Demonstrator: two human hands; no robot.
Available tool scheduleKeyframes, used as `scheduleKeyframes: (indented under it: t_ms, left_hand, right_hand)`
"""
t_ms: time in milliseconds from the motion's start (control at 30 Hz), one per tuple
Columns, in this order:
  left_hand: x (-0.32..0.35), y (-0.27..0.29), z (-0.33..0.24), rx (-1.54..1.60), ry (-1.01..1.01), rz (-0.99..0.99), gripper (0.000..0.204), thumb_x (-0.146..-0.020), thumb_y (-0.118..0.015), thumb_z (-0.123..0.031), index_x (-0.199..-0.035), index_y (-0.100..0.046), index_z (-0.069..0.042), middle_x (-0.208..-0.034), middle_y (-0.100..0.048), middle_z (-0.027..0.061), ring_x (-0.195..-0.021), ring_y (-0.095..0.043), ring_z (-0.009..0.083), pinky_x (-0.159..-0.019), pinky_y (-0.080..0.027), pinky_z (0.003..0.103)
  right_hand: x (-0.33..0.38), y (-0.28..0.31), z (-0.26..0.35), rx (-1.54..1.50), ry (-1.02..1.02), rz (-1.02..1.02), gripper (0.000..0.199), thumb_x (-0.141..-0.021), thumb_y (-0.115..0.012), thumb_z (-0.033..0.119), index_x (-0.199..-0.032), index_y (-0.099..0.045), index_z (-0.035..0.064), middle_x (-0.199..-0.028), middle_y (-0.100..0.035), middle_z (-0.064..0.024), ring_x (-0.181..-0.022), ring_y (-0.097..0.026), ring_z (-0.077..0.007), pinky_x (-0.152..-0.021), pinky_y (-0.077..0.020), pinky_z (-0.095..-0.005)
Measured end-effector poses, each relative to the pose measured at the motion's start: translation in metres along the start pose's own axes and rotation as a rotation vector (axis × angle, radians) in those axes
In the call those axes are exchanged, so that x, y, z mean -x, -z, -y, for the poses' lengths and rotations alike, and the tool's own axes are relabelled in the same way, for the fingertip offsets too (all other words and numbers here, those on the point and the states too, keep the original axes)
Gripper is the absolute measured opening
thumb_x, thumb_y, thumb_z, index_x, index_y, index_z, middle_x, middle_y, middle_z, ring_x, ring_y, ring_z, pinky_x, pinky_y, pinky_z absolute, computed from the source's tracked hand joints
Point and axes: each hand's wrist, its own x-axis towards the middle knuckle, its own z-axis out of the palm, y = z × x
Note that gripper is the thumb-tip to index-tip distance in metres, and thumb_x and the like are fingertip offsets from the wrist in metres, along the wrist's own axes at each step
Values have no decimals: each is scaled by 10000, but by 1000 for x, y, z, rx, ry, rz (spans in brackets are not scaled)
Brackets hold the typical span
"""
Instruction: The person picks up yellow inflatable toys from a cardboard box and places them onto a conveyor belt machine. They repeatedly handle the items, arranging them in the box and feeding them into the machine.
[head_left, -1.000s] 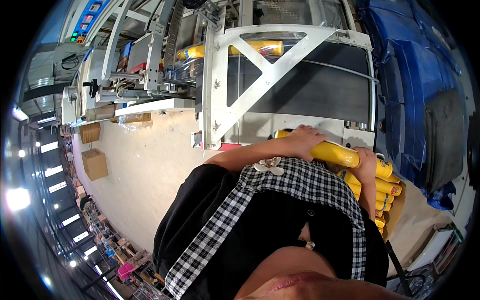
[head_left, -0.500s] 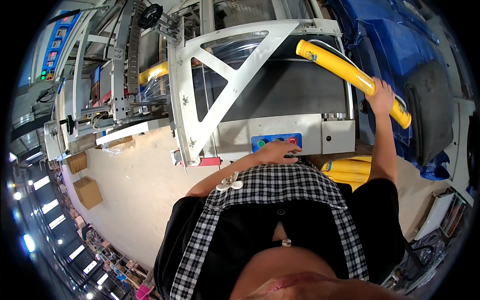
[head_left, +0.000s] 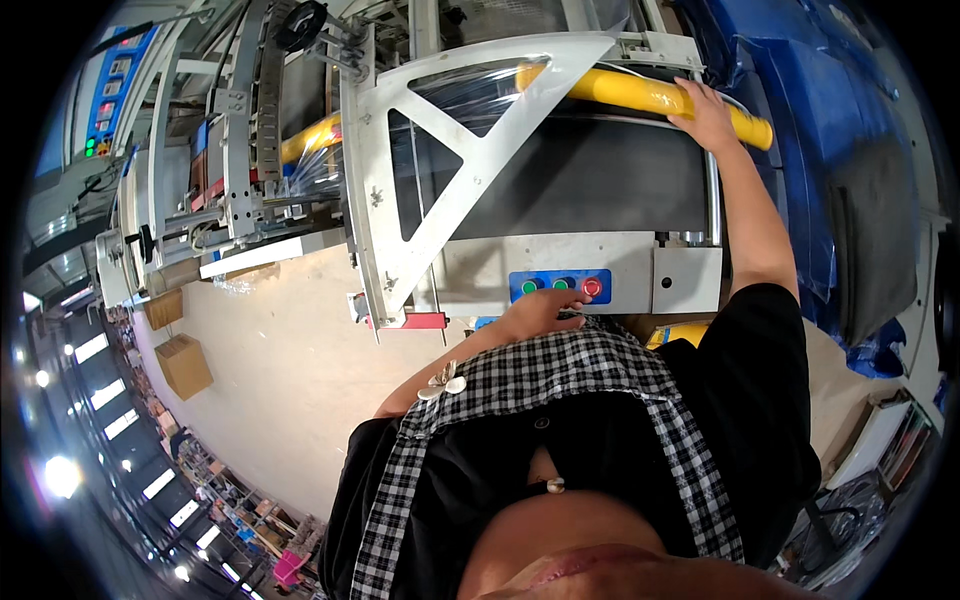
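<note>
My right hand (head_left: pixel 708 115) is closed over the right part of a long, glossy yellow tube (head_left: pixel 628 90). The tube lies slantwise across the far side of the machine's dark bed (head_left: pixel 590 185). Its left end reaches in behind the white triangular frame (head_left: pixel 472 172), among clear plastic film (head_left: pixel 470 90). At the machine's front edge, my left hand (head_left: pixel 545 313) rests by a blue panel (head_left: pixel 520 277) with two green buttons and a red one (head_left: pixel 592 287). Its fingers are stretched out, the tips just below the buttons, and it holds nothing; I cannot tell if a button is pressed.
Another yellow tube (head_left: pixel 312 138) lies further left inside the machine. More yellow tubes (head_left: pixel 685 333) show below the front edge, partly hidden by my body. Blue sheeting (head_left: pixel 800 200) and a dark folded cloth (head_left: pixel 872 245) are on the right. Cardboard boxes (head_left: pixel 184 366) stand on the floor at left.
My right hand has carried the yellow tube leftward and away from me, so its left end has passed behind the white frame. My left hand remains beside the button panel.
</note>
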Motion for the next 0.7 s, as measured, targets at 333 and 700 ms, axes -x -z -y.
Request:
scheduleKeyframes:
  t_ms: [333, 700]
  left_hand:
    - [-18, 2, -8, -36, -11, 209, 440, -872, -645, -294, -1243, -575, -69, -1137, -661, 111, -1071, -628, 248, -920, -482, 347]
    - [-47, -21, -66, -42, 6, 491, 353, -928, -583, -127, -1265, -562, -25, -1126, -658, 96, -1053, -611, 173, -916, -466, 289]
  right_hand:
    - [297, 6, -37, 142, -617, -449, 387, -798, -715, 218, -1154, -603, 120, -1161, -595, -134, -1111, -527, -343, -956, -415, -440]
    - [651, 116, 126, 564, -2648, -293, 578, -847, -575, 283, -1358, -369, 108, -1465, -287, -135, -1349, -267, -301, -1039, -283, -437]
